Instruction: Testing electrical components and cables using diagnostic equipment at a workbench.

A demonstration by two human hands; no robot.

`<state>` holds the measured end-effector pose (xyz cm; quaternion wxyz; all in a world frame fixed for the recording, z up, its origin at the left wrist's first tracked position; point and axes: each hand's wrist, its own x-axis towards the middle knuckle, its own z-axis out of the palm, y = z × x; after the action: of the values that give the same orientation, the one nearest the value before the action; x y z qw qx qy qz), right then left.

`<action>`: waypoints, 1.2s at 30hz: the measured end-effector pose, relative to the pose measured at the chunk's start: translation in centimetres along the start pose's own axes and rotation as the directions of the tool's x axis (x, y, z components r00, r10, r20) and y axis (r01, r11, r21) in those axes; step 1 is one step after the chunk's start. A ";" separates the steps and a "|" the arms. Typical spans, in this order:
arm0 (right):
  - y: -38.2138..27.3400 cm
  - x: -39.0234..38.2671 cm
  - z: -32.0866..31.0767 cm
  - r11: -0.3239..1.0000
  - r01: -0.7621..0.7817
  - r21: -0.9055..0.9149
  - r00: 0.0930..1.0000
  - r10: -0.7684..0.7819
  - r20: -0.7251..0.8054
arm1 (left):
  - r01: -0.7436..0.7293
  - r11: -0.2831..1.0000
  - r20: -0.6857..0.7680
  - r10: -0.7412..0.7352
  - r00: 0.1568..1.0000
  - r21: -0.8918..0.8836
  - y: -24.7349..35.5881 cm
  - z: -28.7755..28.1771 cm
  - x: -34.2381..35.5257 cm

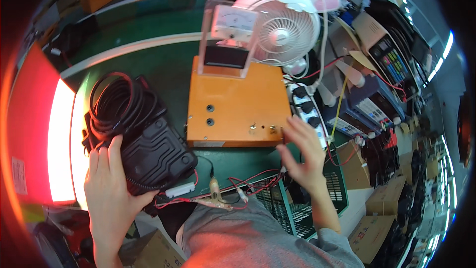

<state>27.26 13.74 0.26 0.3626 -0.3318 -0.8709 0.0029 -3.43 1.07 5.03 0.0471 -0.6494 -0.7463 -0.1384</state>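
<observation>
At the left of the green table sits a black ridged plastic case (161, 156), with a black coiled cable (111, 101) heaped on its far part. My left hand (111, 188) grips its near left corner, fingers over the side and thumb along the near edge. An orange metal box (238, 99) with two black sockets and small toggle switches lies in the middle. By that box's near right corner, my right hand (305, 156) is spread open and holds nothing. On the box stands an analog panel meter (233, 22) in a clear holder.
A white fan (280, 32) stands behind the box. A power strip (307, 109) with black plugs lies to its right. Red and black wires with a connector (214, 188) run along the near edge, beside a green basket (297, 208). A bright light panel (62, 141) stands far left.
</observation>
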 end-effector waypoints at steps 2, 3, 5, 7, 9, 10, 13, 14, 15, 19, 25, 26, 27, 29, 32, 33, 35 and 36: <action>-1.2 -0.6 0.2 0.996 0.094 -0.010 0.996 -0.094 0.008 | -0.009 1.000 -0.018 0.009 1.000 0.010 0.0 -0.1 -0.3; -2.0 -0.6 0.6 0.993 0.112 0.047 0.993 -0.113 0.027 | 0.010 1.000 -0.020 -0.010 1.000 0.022 0.0 -0.1 -0.4; -3.8 -0.2 1.4 0.967 0.215 0.138 0.976 -0.215 -0.012 | 0.050 0.998 0.032 -0.049 0.998 -0.024 -0.1 -0.1 -0.7; -5.6 0.2 1.8 0.931 0.273 0.242 0.962 -0.269 -0.050 | 0.051 0.998 0.013 -0.052 0.999 0.029 0.4 -0.1 -0.6; -7.2 0.7 2.0 0.906 0.335 0.258 0.942 -0.329 -0.066 | 0.077 0.997 0.019 -0.077 0.997 0.029 0.6 -0.2 -0.6; -7.1 1.2 2.2 0.924 0.308 0.228 0.951 -0.299 -0.075 | 0.057 0.998 0.008 -0.058 0.998 0.009 0.5 -0.2 -0.5; -5.1 2.7 2.2 0.964 0.169 0.204 0.985 -0.157 -0.073 | 0.022 1.000 -0.011 -0.022 1.000 -0.013 0.3 0.1 -0.5; -3.9 2.9 2.3 0.958 0.127 0.255 0.991 -0.110 -0.079 | 0.017 1.000 -0.013 -0.017 1.000 -0.010 0.2 0.3 -0.5; -3.1 3.1 2.1 0.947 0.050 0.318 0.997 -0.031 -0.064 | 0.020 1.000 -0.020 -0.020 1.000 -0.009 0.0 0.3 -0.6; -0.6 2.4 0.9 0.940 -0.096 0.328 0.992 0.119 -0.049 | 0.019 0.999 0.004 -0.019 1.000 -0.048 0.3 0.4 -0.3; -3.9 2.2 1.0 0.936 0.140 0.323 0.990 -0.123 -0.072 | 0.111 0.989 -0.037 -0.114 0.993 -0.093 0.4 0.6 -2.0; -5.3 1.5 1.5 0.893 0.235 0.385 0.972 -0.228 -0.066 | 0.119 0.990 -0.043 -0.123 0.991 -0.081 0.5 0.6 -2.1; -6.8 1.0 1.9 0.846 0.296 0.443 0.950 -0.309 -0.043 | 0.097 0.991 -0.030 -0.100 0.995 -0.092 0.7 1.1 -1.4; -10.6 0.5 4.1 0.765 0.412 0.494 0.884 -0.467 -0.015 | 0.096 0.981 -0.015 -0.099 0.995 -0.168 0.3 1.0 -1.3; -14.7 0.3 8.4 0.816 0.404 0.414 0.877 -0.474 0.080 | 0.053 0.968 -0.089 -0.077 0.993 -0.247 -0.1 1.4 -1.5; -15.3 0.4 9.2 0.841 0.417 0.346 0.865 -0.484 0.133 | 0.059 0.969 -0.090 -0.083 0.992 -0.242 -0.2 1.6 -1.7; -16.6 0.3 8.9 0.881 0.383 0.279 0.886 -0.435 0.159 | 0.131 0.918 -0.090 -0.177 0.980 -0.375 -0.2 2.0 -1.9; -17.1 0.4 8.8 0.917 0.343 0.203 0.907 -0.380 0.184 | 0.138 0.917 -0.088 -0.183 0.979 -0.374 -0.2 2.0 -2.0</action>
<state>11.64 2.67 -1.76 0.2846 -0.1306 -0.9487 0.0445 -3.13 -0.29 2.59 -0.0410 -0.5736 -0.7539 -0.3177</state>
